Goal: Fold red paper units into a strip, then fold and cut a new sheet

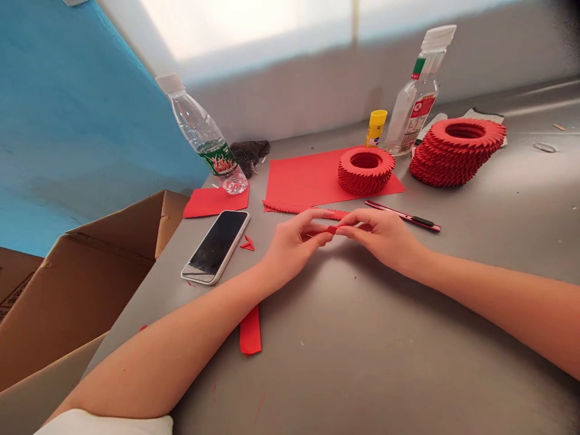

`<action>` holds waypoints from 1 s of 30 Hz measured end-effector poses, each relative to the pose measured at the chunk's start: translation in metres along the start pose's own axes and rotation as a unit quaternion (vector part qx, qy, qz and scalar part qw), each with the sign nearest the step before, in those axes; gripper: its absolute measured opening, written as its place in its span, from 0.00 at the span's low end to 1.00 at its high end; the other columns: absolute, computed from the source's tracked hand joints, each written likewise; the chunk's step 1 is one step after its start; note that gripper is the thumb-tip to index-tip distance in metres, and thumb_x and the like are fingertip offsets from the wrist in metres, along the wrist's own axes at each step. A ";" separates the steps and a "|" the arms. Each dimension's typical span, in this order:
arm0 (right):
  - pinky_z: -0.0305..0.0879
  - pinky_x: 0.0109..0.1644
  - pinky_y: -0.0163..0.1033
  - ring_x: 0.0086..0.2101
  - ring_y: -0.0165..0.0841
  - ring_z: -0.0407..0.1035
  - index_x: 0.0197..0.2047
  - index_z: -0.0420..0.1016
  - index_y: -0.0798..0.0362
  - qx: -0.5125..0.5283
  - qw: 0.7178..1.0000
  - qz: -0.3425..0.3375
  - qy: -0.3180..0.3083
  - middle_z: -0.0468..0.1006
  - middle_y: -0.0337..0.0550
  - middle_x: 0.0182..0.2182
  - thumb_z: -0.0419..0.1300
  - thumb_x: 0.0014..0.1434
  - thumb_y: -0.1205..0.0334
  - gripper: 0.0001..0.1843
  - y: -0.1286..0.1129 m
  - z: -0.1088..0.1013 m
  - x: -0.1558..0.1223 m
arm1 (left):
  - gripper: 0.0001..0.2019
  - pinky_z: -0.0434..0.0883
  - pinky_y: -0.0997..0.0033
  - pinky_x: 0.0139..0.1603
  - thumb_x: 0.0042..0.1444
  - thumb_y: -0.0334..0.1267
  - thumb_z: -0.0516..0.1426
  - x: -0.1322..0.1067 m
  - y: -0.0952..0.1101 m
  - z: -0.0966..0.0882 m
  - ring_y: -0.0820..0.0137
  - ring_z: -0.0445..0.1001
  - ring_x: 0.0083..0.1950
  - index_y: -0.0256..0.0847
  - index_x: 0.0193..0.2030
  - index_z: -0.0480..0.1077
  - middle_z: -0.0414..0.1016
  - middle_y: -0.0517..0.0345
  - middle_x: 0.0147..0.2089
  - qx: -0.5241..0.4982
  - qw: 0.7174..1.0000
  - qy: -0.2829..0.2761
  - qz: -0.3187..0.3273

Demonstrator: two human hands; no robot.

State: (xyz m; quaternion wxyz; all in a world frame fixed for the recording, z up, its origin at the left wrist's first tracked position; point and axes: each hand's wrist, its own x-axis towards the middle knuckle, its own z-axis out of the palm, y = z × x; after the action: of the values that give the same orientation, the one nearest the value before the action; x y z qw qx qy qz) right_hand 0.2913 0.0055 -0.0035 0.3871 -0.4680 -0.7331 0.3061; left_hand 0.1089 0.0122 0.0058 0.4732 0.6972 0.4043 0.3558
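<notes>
Between my fingertips, a small folded piece of red paper (pixel 333 229) is pinched from both sides. My left hand (pixel 296 241) grips its left end, and my right hand (pixel 385 235) grips its right end with thumb and forefinger. Just behind the fingers lies a chain of interlocked red paper folds (pixel 290 208), partly hidden by my left hand. Beyond it, a ring of folded red paper (pixel 366 171) rests on a red paper sheet (pixel 303 175). A red paper strip (pixel 251 332) lies partly under my left forearm, and a small red folded piece (pixel 248 243) sits left of my left hand.
A phone (pixel 216 246), a plastic bottle (pixel 208 142) on red paper, and a dark cloth (pixel 249 158) are at left. A utility knife (pixel 403 216), glue stick (pixel 376 128), glass bottle (pixel 414 99) and taller red paper stack (pixel 455 151) stand or lie right. Cardboard boxes (pixel 90 284) adjoin the table.
</notes>
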 end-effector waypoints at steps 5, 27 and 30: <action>0.62 0.31 0.35 0.27 0.29 0.65 0.29 0.73 0.52 -0.052 0.997 -0.061 0.023 0.75 0.39 0.27 0.56 0.56 0.62 0.07 0.000 0.000 0.000 | 0.15 0.71 0.72 0.45 0.53 0.32 0.56 -0.002 -0.003 0.000 0.69 0.76 0.40 0.41 0.49 0.70 0.77 0.57 0.40 0.102 0.993 0.014 0.049; 0.60 0.28 0.37 0.24 0.31 0.66 0.26 0.73 0.50 -0.088 0.996 0.018 0.007 0.75 0.38 0.23 0.59 0.51 0.52 0.11 -0.012 0.003 0.002 | 0.10 0.61 0.77 0.34 0.61 0.36 0.46 0.008 0.001 -0.016 0.73 0.69 0.32 0.38 0.38 0.67 0.73 0.57 0.33 0.374 0.909 0.021 0.180; 0.63 0.33 0.38 0.28 0.32 0.67 0.29 0.72 0.51 -0.124 0.987 -0.102 -0.003 0.76 0.40 0.27 0.58 0.55 0.54 0.09 -0.030 0.020 -0.009 | 0.10 0.61 0.77 0.34 0.62 0.36 0.45 0.014 0.005 -0.033 0.72 0.70 0.33 0.38 0.40 0.66 0.74 0.57 0.34 0.400 0.898 0.080 0.167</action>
State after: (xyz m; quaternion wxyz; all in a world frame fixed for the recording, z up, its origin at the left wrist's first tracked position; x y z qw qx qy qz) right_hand 0.2629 -0.0161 0.0082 0.3529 -0.4339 -0.8107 0.1731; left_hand 0.0866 0.0364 0.0221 0.0543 0.8541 0.4267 0.2924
